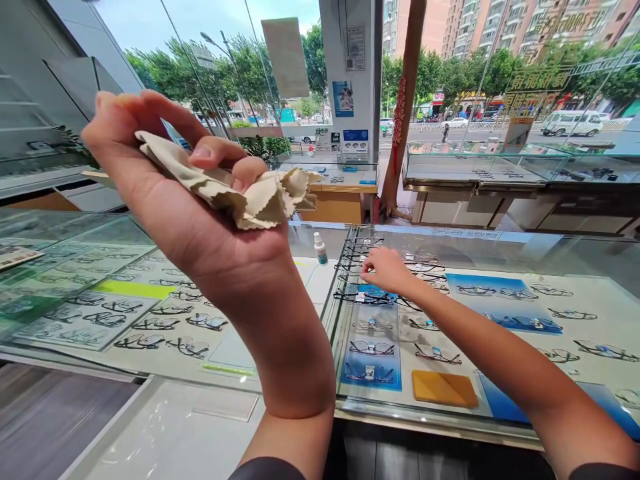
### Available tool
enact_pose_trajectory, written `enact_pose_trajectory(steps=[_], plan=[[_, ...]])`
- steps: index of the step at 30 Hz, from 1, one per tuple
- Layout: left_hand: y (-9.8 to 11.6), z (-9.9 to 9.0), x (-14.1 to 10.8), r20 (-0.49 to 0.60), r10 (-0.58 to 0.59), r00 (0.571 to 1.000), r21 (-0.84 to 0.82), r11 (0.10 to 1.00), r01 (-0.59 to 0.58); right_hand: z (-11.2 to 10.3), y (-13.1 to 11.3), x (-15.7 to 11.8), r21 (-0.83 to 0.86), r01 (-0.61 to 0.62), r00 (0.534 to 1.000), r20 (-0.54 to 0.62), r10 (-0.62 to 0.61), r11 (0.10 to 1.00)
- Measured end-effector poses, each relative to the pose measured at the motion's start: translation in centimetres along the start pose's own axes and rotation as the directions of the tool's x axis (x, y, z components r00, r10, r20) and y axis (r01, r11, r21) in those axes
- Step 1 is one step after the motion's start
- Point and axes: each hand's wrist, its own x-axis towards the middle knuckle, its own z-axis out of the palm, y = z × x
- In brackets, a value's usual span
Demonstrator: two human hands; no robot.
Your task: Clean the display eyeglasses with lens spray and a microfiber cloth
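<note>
High in front of me on the left, my left hand is closed around a crumpled beige cleaning cloth with zigzag edges. The palm is turned up and parts of the cloth stick out past the fingers. My right hand reaches over the glass counter, its thumb and fingers curled together just above a row of dark-framed eyeglasses. Whatever may lie between those fingertips is too small to make out. A small white spray bottle stands upright on the counter, left of my right hand.
Many eyeglasses lie inside the glass display counter, some on blue mats. An orange-brown rectangular item is near its front edge. A white tray-like surface is at lower left. More showcases stand by the windows.
</note>
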Motion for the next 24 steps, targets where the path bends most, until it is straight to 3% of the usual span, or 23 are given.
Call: enact_pose_trajectory(steps=[3,7,14,20,24], plan=[[-0.1,-0.5,0.4,0.036,0.037,0.999,-0.036,0.999,-0.036,0.9,-0.5,0.9,-0.025,-0.016,1.000,0.025,0.017,1.000],[-0.1,-0.2,0.5,0.045,-0.020,0.999,-0.021,1.000,0.021,1.6,-0.6,1.2,-0.041,-0.036,0.998,0.042,0.038,0.998],[0.4,1.6,-0.1,-0.131,-0.038,0.991,0.010,0.999,0.040,1.7,-0.9,0.8,-0.046,-0.057,0.997,0.047,0.059,0.997],[0.1,0.2,0.2,-0.011,0.003,1.000,-0.076,0.997,-0.004,1.3,-0.5,1.0,-0.033,-0.110,0.994,-0.013,0.110,0.993],[0.0,0.0,0.2,-0.021,0.019,1.000,-0.001,1.000,-0.019,1.0,-0.1,2.1,-0.056,-0.138,0.990,0.018,0.140,0.989]])
